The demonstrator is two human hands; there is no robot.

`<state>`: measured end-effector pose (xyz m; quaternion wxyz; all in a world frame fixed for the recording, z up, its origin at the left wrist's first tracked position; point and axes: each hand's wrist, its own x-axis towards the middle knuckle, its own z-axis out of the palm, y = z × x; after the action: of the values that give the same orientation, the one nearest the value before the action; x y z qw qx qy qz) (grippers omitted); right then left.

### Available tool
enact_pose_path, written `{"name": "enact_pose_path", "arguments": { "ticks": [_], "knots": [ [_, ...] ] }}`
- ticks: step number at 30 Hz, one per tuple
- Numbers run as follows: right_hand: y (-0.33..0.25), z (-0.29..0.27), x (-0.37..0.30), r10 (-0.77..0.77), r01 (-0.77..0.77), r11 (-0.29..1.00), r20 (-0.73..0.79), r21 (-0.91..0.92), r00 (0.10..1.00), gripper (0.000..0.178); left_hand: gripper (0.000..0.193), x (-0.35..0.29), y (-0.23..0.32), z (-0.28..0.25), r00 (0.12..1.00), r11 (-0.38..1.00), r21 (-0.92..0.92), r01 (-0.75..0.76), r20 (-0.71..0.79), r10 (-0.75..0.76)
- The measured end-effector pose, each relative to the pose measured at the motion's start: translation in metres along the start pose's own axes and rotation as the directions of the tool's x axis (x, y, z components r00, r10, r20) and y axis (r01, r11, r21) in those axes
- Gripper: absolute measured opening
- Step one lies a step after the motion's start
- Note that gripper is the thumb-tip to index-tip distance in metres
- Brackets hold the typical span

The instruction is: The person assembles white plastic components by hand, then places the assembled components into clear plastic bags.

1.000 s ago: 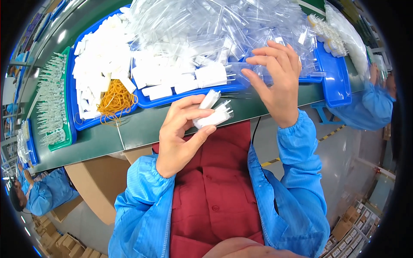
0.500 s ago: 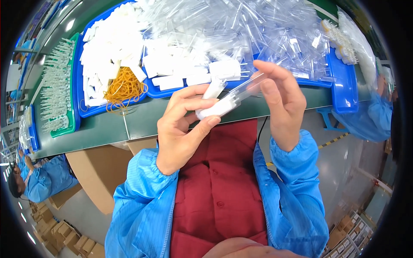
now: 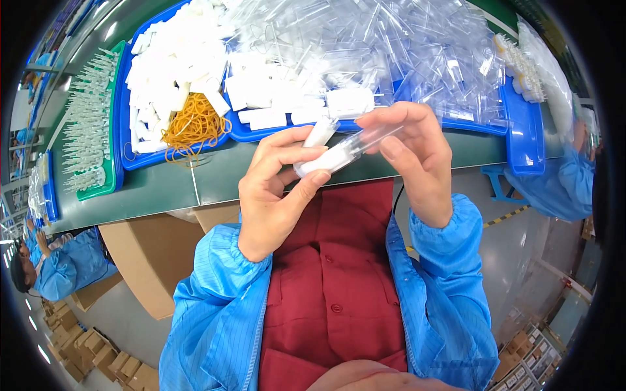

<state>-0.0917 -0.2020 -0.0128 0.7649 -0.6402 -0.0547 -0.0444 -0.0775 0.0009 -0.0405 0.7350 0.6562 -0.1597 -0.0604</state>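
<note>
My left hand (image 3: 277,192) is closed around the lower end of a clear plastic tube (image 3: 368,138) with a white piece (image 3: 328,158) inside it. Held between the fingers of that same hand, a second white piece in a clear sleeve (image 3: 320,131) points up. The tube slants up to the right, and its upper end lies within my right hand (image 3: 417,153). There the fingers curl over the tube from above, with the thumb below it. The tube's far tip is partly hidden by these fingers.
Beyond my hands, blue trays (image 3: 120,140) hold white pieces (image 3: 179,58), yellow rubber bands (image 3: 197,122) and a heap of clear tubes (image 3: 450,65). A green tray (image 3: 104,189) of small pin-like parts stands left. A blue tray (image 3: 525,140) sits right; a cardboard box (image 3: 153,260) is below the table.
My right hand has moved left and down, and its fingers have curled over the upper end of the tube. My left hand keeps its grip almost in place.
</note>
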Motion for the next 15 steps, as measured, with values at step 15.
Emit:
{"name": "enact_pose_path", "arguments": {
  "ticks": [15],
  "knots": [
    [0.0061,0.0072,-0.0013,-0.057,0.057,0.998,-0.038,0.01,0.998,0.033,0.026,-0.0002,0.0008,0.0006,0.999,0.995,-0.089,0.043,-0.015,-0.045]
  ]
}}
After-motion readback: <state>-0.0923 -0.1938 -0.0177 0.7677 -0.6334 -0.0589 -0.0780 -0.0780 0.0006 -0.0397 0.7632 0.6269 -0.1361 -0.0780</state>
